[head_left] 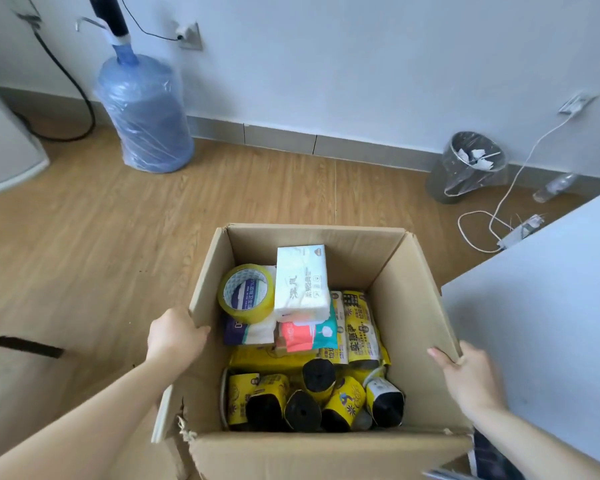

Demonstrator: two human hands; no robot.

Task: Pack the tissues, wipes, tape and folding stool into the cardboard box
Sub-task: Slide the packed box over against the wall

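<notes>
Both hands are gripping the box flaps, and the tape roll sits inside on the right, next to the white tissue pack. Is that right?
Not quite. The head view shows the tape roll on the left of the white tissue pack, not the right. The rest holds: the left hand and right hand each grip a side flap of the cardboard box.

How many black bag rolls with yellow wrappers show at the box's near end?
5 rolls: near-left, front centre, upright behind it, centre-right, far right. More may be buried underneath in the cardboard box.

Pale blue wall (361,57) above grey skirting (278,138); wood-look floor (84,237); water jug (144,112), bin (471,164), white cable (499,202).
</notes>
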